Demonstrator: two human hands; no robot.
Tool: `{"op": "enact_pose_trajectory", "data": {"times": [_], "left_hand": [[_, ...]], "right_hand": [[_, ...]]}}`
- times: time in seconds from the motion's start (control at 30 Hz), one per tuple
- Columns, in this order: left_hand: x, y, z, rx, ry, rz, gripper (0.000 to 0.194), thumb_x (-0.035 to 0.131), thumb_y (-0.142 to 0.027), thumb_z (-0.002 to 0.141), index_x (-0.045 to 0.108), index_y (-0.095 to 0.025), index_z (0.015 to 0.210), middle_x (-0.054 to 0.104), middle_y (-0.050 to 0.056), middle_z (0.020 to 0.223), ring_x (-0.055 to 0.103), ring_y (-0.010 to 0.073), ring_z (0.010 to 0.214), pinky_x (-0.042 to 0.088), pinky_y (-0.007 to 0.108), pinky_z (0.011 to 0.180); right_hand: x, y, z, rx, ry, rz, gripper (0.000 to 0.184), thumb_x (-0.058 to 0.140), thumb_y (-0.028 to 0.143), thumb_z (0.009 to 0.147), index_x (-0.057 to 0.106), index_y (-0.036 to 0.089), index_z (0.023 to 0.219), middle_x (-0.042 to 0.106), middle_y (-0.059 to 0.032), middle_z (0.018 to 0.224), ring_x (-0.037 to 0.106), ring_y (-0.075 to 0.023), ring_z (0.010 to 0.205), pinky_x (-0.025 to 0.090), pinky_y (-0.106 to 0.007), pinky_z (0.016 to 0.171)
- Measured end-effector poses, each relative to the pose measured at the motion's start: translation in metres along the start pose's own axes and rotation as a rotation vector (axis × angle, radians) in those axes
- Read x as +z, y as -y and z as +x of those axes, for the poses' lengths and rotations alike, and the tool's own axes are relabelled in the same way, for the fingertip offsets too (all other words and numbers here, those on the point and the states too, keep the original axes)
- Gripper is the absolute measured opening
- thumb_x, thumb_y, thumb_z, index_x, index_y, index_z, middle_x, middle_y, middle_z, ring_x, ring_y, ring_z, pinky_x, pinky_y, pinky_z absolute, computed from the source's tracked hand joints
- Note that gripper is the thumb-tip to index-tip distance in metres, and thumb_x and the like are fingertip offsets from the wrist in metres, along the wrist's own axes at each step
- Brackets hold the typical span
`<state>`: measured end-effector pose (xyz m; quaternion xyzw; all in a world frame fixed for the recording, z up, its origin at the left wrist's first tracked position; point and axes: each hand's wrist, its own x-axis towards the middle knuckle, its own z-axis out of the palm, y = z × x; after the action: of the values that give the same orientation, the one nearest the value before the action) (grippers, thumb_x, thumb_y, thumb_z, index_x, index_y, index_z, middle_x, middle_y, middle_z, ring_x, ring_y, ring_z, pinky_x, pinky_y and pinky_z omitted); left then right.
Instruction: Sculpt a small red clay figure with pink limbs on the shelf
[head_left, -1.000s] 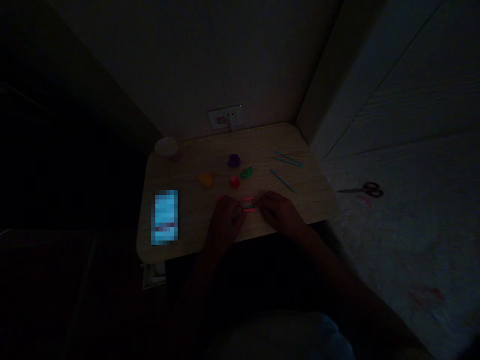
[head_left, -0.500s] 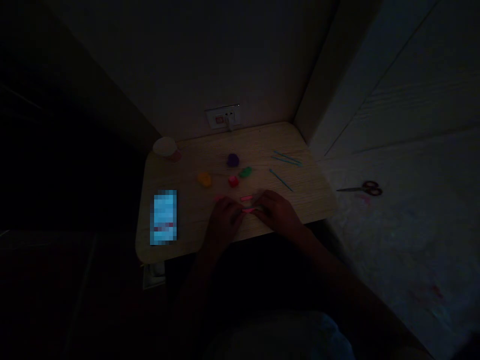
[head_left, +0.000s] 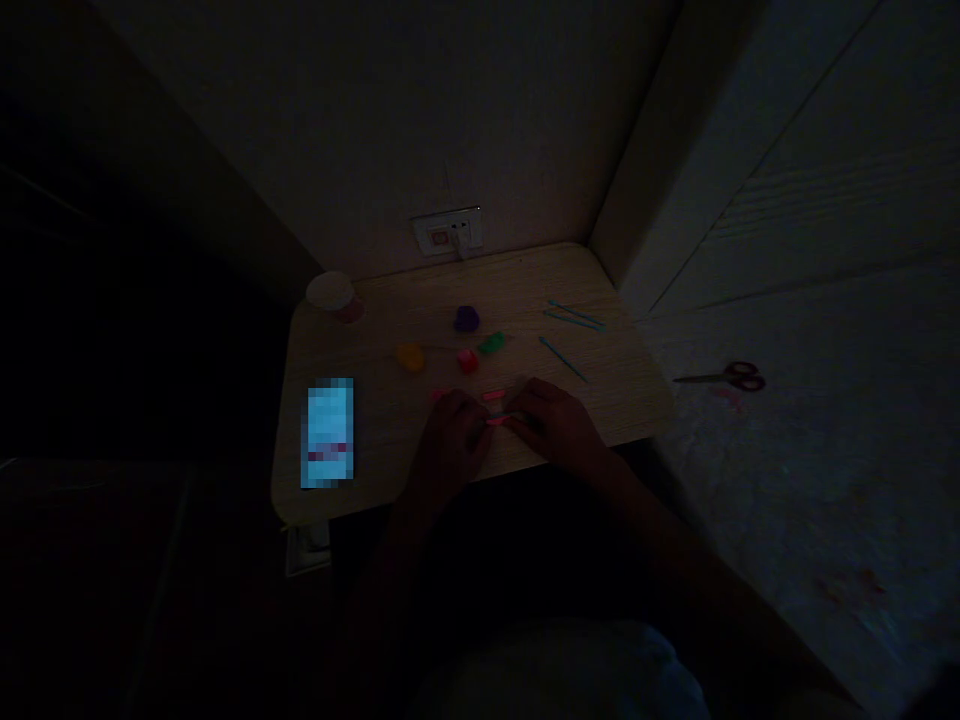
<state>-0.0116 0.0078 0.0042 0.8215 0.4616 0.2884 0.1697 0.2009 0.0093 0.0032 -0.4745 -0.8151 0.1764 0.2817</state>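
The room is very dark. My left hand [head_left: 450,440] and my right hand [head_left: 553,422] rest close together at the near edge of a small wooden table [head_left: 375,340]. Both pinch the ends of a short pink strip [head_left: 498,420] between their fingertips. A second pink strip [head_left: 493,395] lies just beyond it, and a pink bit [head_left: 438,394] shows above my left hand. Farther back lie small lumps: purple [head_left: 466,318], green [head_left: 492,343], red [head_left: 468,361] and orange [head_left: 409,356].
A lit phone [head_left: 329,433] lies at the table's left. A pale cup [head_left: 331,292] stands at the back left. Thin teal sticks [head_left: 574,316] lie at the right. A wall socket [head_left: 448,233] is behind. Scissors [head_left: 721,377] lie on the surface to the right.
My hands have drawn a little closer around the pink strip; otherwise the scene is the same, with a slight camera shift.
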Motion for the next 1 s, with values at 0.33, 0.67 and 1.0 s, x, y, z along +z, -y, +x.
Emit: {"op": "enact_pose_trajectory", "data": {"times": [0.33,0.67,1.0], "left_hand": [[0.0035,-0.0003,0.0017,0.006,0.024,-0.016,0.004,0.063,-0.019,0.095,0.066,-0.020,0.093,0.063,0.006,0.100,0.060,0.0238,0.101,0.052,0.042,0.095],[0.0046,-0.0018,0.0013,0.009,0.009,-0.006,0.003,0.064,-0.019,0.094,0.066,-0.021,0.095,0.064,0.006,0.101,0.061,0.0239,0.102,0.052,0.042,0.096],[0.0074,-0.0031,0.0036,0.030,0.018,0.003,0.006,0.063,-0.022,0.096,0.067,-0.021,0.092,0.065,0.007,0.099,0.061,0.0242,0.099,0.053,0.042,0.094]], "right_hand": [[-0.0009,0.0005,0.0008,0.004,-0.001,0.002,0.011,0.069,0.029,0.097,0.070,0.018,0.096,0.067,-0.0094,0.097,0.064,-0.0238,0.089,0.052,-0.034,0.079],[-0.0025,-0.0019,-0.0001,-0.015,0.012,0.026,0.009,0.066,0.028,0.098,0.069,0.020,0.098,0.066,-0.0086,0.098,0.064,-0.0234,0.091,0.052,-0.035,0.081],[-0.0033,-0.0015,-0.0010,-0.011,0.024,0.007,0.009,0.065,0.027,0.099,0.070,0.019,0.099,0.065,-0.0084,0.098,0.064,-0.0230,0.091,0.052,-0.035,0.081]]}}
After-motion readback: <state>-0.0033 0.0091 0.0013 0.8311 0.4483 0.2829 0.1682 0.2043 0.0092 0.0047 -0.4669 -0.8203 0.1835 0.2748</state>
